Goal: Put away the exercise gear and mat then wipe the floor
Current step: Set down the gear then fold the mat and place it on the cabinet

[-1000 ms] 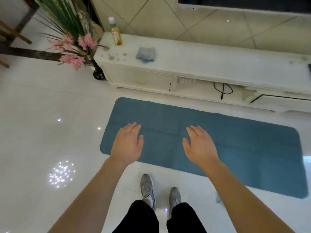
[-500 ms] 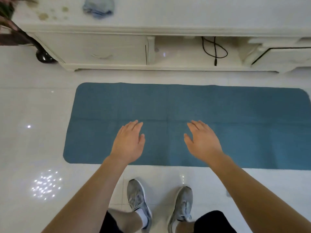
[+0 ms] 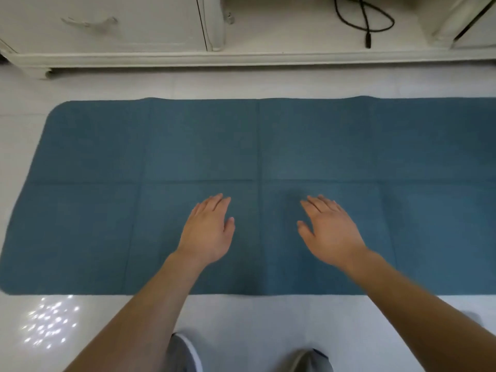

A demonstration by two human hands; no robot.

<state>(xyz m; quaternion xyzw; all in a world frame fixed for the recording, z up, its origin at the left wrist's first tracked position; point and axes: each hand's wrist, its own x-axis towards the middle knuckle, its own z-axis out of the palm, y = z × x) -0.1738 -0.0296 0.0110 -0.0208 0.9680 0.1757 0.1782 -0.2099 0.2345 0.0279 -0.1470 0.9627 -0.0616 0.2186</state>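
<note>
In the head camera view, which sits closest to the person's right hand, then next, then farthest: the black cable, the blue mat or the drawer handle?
Measured from the right hand:
1. Blue mat, directly beneath the hand.
2. Black cable, ahead and slightly right, in the open shelf of the white cabinet.
3. Drawer handle, far ahead on the left, on the drawer front.

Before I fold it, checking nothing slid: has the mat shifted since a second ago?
No. The mat still has its left end level with the left foot of the cabinet; only the camera neared.
</note>
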